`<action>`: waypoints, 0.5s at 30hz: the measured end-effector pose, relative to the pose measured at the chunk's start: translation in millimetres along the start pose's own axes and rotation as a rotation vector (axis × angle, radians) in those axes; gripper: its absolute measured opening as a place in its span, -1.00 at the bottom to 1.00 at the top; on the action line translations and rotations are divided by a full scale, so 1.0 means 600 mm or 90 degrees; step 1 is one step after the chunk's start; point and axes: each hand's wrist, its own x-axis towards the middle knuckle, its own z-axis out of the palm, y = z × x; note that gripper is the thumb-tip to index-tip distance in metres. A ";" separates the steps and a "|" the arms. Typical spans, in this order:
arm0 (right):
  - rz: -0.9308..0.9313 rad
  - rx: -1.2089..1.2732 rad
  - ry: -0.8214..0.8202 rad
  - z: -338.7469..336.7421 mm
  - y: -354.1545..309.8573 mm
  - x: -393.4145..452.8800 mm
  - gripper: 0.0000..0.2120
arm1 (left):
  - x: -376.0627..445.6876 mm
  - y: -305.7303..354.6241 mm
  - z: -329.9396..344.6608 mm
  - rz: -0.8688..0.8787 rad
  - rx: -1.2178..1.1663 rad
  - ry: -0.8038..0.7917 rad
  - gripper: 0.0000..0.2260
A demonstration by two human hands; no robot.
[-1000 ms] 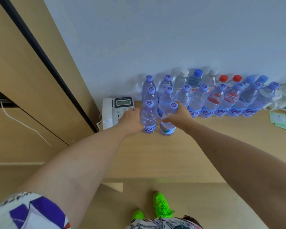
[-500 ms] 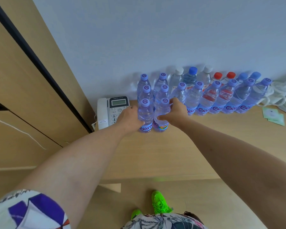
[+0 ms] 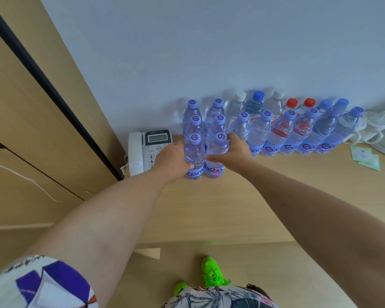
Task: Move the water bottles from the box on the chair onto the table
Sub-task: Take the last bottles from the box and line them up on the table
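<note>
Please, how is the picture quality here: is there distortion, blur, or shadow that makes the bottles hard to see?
Head view: wide-angle bending makes the bottles lean outward and the cabinet edge slant; the light is soft and even, with faint bottle shadows on the wall; the left hand and right hand look slightly soft; the far-right cups are smeared.

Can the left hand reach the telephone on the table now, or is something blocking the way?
Probably yes. The left hand grips the front left bottle right beside the telephone, with nothing between them; it would first have to let go.
</note>
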 end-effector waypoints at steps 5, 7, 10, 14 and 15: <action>-0.010 -0.004 0.018 0.001 -0.007 0.004 -0.46 | 0.001 0.002 0.005 -0.009 -0.009 0.012 -0.49; -0.022 -0.015 0.007 -0.003 -0.006 0.004 -0.47 | 0.002 0.003 0.007 -0.008 -0.013 0.014 -0.48; -0.018 -0.029 0.003 0.001 -0.006 -0.004 -0.42 | 0.003 0.007 0.011 -0.011 -0.015 0.021 -0.49; -0.033 -0.034 0.007 0.003 -0.002 -0.002 -0.49 | 0.003 0.003 0.011 -0.011 -0.009 0.018 -0.48; -0.032 -0.033 -0.001 0.003 -0.001 0.001 -0.50 | 0.002 0.003 0.010 -0.012 -0.007 0.017 -0.48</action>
